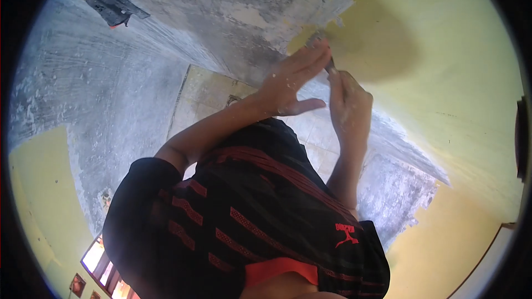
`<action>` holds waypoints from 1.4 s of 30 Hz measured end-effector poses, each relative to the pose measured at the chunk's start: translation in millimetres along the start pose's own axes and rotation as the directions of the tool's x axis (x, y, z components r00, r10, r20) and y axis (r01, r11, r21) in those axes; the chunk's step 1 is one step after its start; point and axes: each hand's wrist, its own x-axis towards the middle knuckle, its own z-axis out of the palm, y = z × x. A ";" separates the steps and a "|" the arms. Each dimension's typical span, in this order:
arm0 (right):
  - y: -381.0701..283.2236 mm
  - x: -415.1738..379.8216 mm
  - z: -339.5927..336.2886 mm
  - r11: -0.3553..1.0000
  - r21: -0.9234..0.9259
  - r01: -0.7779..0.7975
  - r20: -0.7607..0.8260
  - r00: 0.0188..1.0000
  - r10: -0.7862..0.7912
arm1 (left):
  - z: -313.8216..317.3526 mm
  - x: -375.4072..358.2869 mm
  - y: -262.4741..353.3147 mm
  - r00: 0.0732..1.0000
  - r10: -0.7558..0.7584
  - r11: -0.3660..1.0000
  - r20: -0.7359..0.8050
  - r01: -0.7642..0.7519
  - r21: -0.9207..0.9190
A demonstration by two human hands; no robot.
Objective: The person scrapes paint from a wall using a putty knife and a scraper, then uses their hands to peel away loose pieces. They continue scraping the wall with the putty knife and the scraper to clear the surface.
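Note:
My right hand (351, 105) is closed round the dark handle of a scraper (330, 65), which is held against the wall. The flat fingers of my left hand (291, 80) lie over the scraper's blade end, with the thumb sticking out to the side. That hand hides most of the blade. Just beyond the fingertips, yellow paint (377, 33) meets bare grey plaster (244, 11) along a ragged edge. Pale flecks dot both hands.
A dark crumpled cloth (105, 1) is at the upper left. Pale floor tiles (202, 91) show below my arms. A window (100, 260) stands at the lower left, near a small picture (77, 285). At the right edge is a dark brown object (521, 138).

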 end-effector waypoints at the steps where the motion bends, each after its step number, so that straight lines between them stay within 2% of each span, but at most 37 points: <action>1: -3.2 -0.1 -6.0 0.990 0.017 -0.141 0.059 0.988 0.140 | 5.2 2.5 4.5 1.000 -0.021 1.000 0.018 0.021 -0.018; 5: -2.3 7.8 7.4 0.997 -0.029 -0.076 0.038 0.996 0.078 | 13.0 1.6 2.4 0.993 -0.031 0.998 -0.116 0.025 -0.052; 8: 0.3 -0.5 -4.8 0.998 -0.006 -0.057 0.043 0.997 0.057 | 7.4 0.5 7.0 0.999 -0.007 1.000 -0.051 0.008 0.015; 9: -2.6 2.4 -8.0 0.992 -0.035 -0.118 0.078 0.990 0.120 | 11.8 1.8 8.4 0.999 -0.033 0.999 -0.024 0.032 -0.035; 10: -4.1 6.4 -5.3 0.994 -0.026 -0.103 0.075 0.992 0.105 | 13.0 2.4 6.9 0.998 -0.058 0.995 0.003 0.058 -0.081; 12: -3.5 7.8 -1.8 0.992 -0.081 -0.100 0.085 0.991 0.107 | 13.1 -1.5 4.4 0.998 -0.053 0.994 -0.020 0.051 -0.098; 15: -1.1 -2.6 -11.8 0.998 0.005 -0.070 0.039 0.997 0.070 | 16.7 1.8 7.5 0.999 -0.038 0.989 -0.039 0.032 -0.143; 17: 4.8 5.8 -0.3 0.999 -0.032 -0.035 0.044 0.998 0.036 | 17.5 1.9 8.6 0.999 -0.032 0.986 -0.040 0.025 -0.162; 18: 4.9 7.4 3.1 0.997 -0.073 0.001 0.058 0.998 0.003 | 18.8 0.5 7.8 0.994 -0.047 0.990 -0.100 0.032 -0.140; 19: -3.7 7.7 0.5 0.994 -0.085 -0.064 0.093 0.993 0.072 | 19.6 -0.5 6.9 0.985 -0.058 0.992 -0.162 0.039 -0.117; 20: -1.4 6.6 -1.4 0.995 -0.082 -0.062 0.090 0.993 0.070 | 18.9 0.2 5.3 0.985 -0.054 0.993 -0.161 0.036 -0.113; 22: 2.5 -2.0 -8.3 0.997 -0.067 -0.030 0.061 0.998 0.035 | 14.6 -1.3 3.6 0.997 -0.040 0.988 -0.060 0.031 -0.152; 23: 1.4 -2.8 -13.1 0.998 -0.015 -0.069 0.067 0.995 0.070 | 16.6 -0.2 5.5 0.998 -0.037 0.989 -0.060 0.027 -0.147; 25: 3.0 4.7 -1.7 0.997 -0.058 -0.060 0.077 0.995 0.064 | 27.4 0.6 13.8 0.979 -0.085 0.970 -0.185 0.039 -0.241; 27: 2.6 3.4 -1.3 0.993 -0.105 -0.060 0.079 0.995 0.069 | 16.3 -3.5 9.6 0.983 -0.113 0.974 -0.142 0.081 -0.210; 29: -2.0 -3.1 -11.4 0.995 -0.049 -0.091 0.108 0.989 0.096 | 14.3 -0.6 11.7 0.985 -0.137 0.977 -0.102 0.118 -0.179; 31: 4.0 2.4 -3.4 0.995 -0.074 -0.060 0.085 0.994 0.066 | 20.1 1.8 21.7 0.978 -0.163 0.951 -0.132 0.119 -0.287; 35: -3.5 1.2 -7.9 0.996 -0.084 -0.009 0.084 0.996 0.016 | 14.7 -0.7 13.5 0.966 -0.197 0.945 -0.170 0.141 -0.295; 37: 0.2 0.4 -10.9 0.993 -0.098 -0.064 0.103 0.992 0.074 | 13.3 -1.0 18.6 0.981 -0.179 0.926 -0.069 0.144 -0.350; 38: 2.4 -1.0 -11.3 0.987 -0.112 -0.115 0.128 0.983 0.129 | 15.4 -1.6 17.4 0.981 -0.182 0.924 -0.070 0.146 -0.354; 40: 4.2 5.5 -1.0 0.991 -0.094 -0.096 0.127 0.986 0.108 | 22.7 -2.9 15.0 0.963 -0.215 0.932 -0.165 0.151 -0.330; 42: 5.8 4.2 -0.2 0.993 -0.082 -0.080 0.117 0.989 0.090 | 13.3 -3.4 11.1 0.966 -0.222 0.930 -0.132 0.169 -0.325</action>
